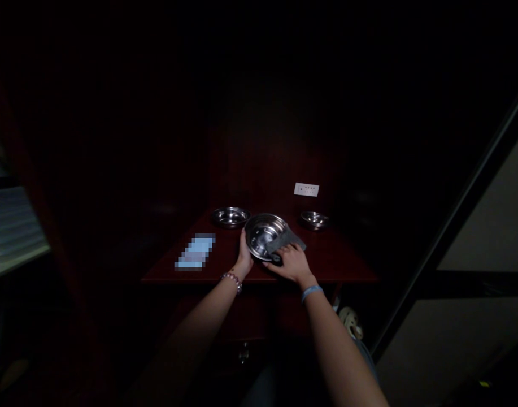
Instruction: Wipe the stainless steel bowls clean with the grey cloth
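A shiny metal bowl is tilted toward me above the dark red shelf. My left hand grips its left side, fingers mostly hidden behind the rim. In my right hand is a grey cloth, pressed against the bowl's right inner side and hanging over the rim. Farther back on the shelf, a second metal bowl lies to the left and a smaller metal bowl to the right; neither is touched.
A blurred-out, pale blue rectangular object lies at the shelf's left. On the back wall is a white socket panel. Below the shelf are a drawer knob and a pale shoe-like object. Dark side walls enclose the shelf.
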Demonstrator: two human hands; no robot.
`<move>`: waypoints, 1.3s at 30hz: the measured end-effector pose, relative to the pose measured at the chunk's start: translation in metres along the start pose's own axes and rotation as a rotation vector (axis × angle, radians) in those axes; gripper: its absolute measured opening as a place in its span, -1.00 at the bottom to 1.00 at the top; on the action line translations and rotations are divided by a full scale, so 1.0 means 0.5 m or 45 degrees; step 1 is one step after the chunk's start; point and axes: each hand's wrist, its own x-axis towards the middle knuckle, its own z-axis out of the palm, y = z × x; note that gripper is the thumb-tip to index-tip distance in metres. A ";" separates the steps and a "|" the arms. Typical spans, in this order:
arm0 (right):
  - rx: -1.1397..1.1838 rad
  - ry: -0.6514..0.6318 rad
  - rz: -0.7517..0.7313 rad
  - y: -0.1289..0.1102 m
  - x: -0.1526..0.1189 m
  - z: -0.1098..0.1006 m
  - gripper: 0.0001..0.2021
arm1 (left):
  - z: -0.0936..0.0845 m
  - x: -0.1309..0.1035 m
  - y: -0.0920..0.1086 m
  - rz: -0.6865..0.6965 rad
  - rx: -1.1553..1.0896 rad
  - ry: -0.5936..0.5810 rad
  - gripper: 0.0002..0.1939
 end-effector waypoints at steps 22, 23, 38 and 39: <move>0.495 -0.227 0.041 -0.024 0.011 -0.012 -0.56 | -0.003 0.008 -0.007 -0.060 0.020 0.013 -0.54; 0.616 -0.192 0.066 -0.026 0.014 -0.009 -0.58 | -0.003 0.009 -0.007 -0.047 0.012 0.027 -0.55; 1.508 1.091 0.956 0.059 0.040 -0.009 -0.26 | -0.012 0.012 -0.009 -0.001 -0.009 0.011 -0.56; 1.444 1.099 0.950 0.071 0.037 -0.005 -0.25 | -0.012 0.012 -0.009 0.011 -0.010 0.012 -0.56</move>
